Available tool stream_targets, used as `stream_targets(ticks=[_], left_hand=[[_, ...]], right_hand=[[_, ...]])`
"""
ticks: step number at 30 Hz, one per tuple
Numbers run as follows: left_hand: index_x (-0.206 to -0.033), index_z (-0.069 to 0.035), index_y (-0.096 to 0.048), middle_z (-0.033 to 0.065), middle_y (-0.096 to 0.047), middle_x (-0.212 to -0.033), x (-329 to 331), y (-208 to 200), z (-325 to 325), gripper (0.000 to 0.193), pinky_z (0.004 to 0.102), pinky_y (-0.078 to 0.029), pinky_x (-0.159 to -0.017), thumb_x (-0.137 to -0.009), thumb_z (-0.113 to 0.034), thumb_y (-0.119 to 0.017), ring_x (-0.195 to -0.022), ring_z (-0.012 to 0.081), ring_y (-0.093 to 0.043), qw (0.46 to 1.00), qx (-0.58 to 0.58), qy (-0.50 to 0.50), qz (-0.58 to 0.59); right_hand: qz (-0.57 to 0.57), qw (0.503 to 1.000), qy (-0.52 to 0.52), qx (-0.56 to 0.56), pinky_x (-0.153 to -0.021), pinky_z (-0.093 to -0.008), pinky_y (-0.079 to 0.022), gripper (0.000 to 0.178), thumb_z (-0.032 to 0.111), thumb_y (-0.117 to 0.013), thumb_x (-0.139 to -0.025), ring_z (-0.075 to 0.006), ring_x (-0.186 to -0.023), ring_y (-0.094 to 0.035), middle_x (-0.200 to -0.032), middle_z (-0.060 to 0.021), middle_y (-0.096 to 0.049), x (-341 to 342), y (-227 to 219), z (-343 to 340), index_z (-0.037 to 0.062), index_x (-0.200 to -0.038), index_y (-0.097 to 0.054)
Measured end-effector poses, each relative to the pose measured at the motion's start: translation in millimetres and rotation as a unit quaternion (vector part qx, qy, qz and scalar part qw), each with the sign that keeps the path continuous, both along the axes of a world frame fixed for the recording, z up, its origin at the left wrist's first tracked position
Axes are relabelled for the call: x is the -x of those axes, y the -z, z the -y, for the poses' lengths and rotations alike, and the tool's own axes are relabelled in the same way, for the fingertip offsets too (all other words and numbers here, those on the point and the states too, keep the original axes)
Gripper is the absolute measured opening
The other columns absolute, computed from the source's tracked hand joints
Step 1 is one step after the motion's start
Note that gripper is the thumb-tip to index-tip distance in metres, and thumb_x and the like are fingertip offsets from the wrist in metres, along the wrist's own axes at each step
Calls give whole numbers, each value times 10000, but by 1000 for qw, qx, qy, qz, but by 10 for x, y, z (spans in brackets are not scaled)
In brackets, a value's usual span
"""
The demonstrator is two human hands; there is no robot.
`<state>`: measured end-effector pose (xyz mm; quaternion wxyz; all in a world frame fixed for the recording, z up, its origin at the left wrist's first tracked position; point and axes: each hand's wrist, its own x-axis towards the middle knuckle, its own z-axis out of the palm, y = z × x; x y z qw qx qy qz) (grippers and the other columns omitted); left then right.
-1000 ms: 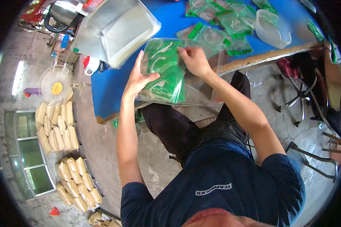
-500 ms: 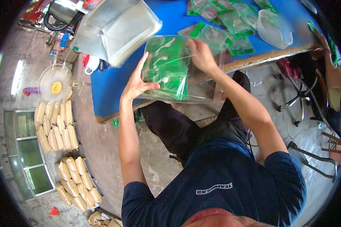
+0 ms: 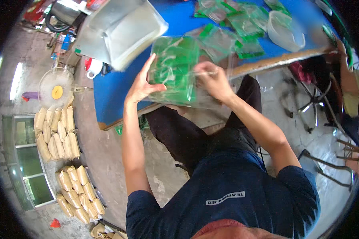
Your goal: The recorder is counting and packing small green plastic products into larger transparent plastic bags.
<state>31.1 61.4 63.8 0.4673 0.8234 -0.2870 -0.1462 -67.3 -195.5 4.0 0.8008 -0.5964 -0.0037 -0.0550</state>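
Over the near edge of the blue table, a clear plastic bag (image 3: 211, 95) holds a stack of flat green packets (image 3: 174, 67). My left hand (image 3: 141, 85) grips the stack from its left side, thumb across the front and fingers along the left edge. At the loose right part of the bag, my right hand (image 3: 214, 81) has its fingers curled in a pinch on the thin film. Motion blurs those fingertips a little.
A large pale metal tray (image 3: 135, 40) lies at the table's (image 3: 111, 91) back left. Loose green-and-clear pouches (image 3: 219, 40) and a white plastic tub (image 3: 285, 32) are at the right. A mug (image 3: 93, 67), a fan (image 3: 56, 89) and stacked tan sacks (image 3: 75, 191) stand left; a chair base (image 3: 313, 99) stands right.
My right hand has moved down along the bag's right side, its fingers now curled in tighter. The left hand still holds the stack in nearly the same place.
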Motion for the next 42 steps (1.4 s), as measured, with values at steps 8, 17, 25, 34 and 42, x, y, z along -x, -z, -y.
stream_targets(ticks=[8,17,25,34,42], left_hand=[[-1547,-124,-303,167,-316,-1576,-65,-33,-14,1129,385,-229,-1195,-623,-291,-930,-1459,263,-284,999,23,-2,-31],[-1469,-156,-463,125,-297,-1594,-227,-309,178,542,422,-199,-1204,-991,-399,-541,-1483,314,-240,971,-84,-35,220],[-1543,-192,-321,93,-182,-1638,12,-22,160,639,548,-62,-1205,-1019,-559,-321,-1504,348,-137,944,-168,-72,275],[-1556,-233,-282,45,-157,-1645,-26,236,578,714,523,13,-1222,-989,-658,-199,-1517,291,-108,934,-232,-10,270],[-1385,14,-458,191,-539,-1344,1024,362,245,494,421,-407,-1078,-984,-269,-518,-1257,288,-515,786,392,-464,115]], right_hand=[[-39,980,-185,60,-789,-271,-488,214,183,-566,-1007,-108,-862,-570,-949,-29,-607,85,-7,16,3,-1122,-578],[263,895,86,349,-776,-464,-494,244,-41,-571,-825,-360,-908,-594,-943,-175,-593,118,84,-207,12,-1056,-629],[382,835,28,395,-929,-463,-458,288,-27,-603,-816,-394,-1090,-536,-1146,-190,-574,-36,92,-334,0,-1102,-596],[283,822,2,495,-1042,-501,-389,451,19,-578,-865,-428,-1228,-477,-1307,-235,-497,163,134,-425,-36,-1301,-479],[277,789,-27,548,-898,-443,-457,340,39,-604,-846,-345,-1035,-552,-1172,-148,-573,130,166,-420,26,-1185,-586]])
